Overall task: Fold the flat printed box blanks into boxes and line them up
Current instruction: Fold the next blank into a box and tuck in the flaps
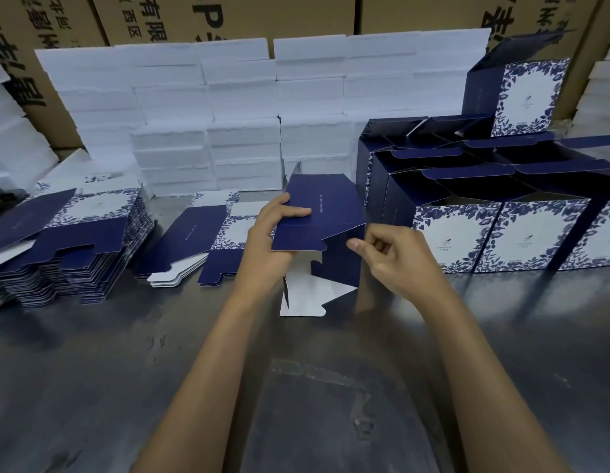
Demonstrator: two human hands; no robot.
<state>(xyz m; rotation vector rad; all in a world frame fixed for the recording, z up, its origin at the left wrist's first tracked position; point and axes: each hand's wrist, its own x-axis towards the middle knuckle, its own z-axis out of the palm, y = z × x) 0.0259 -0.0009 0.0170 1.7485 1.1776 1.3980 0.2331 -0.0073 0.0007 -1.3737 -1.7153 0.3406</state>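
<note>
One half-formed navy box blank [322,213] stands in the middle of the desk [92,387], long axis running up and away from the person, its upper panel tilted back toward the far edge and its white-backed bottom flaps [307,298] splayed toward the near edge. The left hand [273,233] grips the blank's left edge, thumb laid across the navy panel, fingers curled underneath. The right hand [389,257] sits just right of the blank with fingers loosely curled and the thumb tip beside the panel's lower right edge; whether it actually touches the card, I cannot tell. The two hands are apart, the blank between them.

Toward the left edge lie two piles of flat blanks: a tall stack [68,240] at the far left and a low stack [197,240] just left of the left hand. On the right, folded boxes [457,233] stand in rows with top flaps open, three floral fronts showing in the nearest row, and one more box [522,93] perched on top at the back. Along the far edge, white foam blocks [242,107] are stacked into a wall, brown cartons [228,15] behind them
</note>
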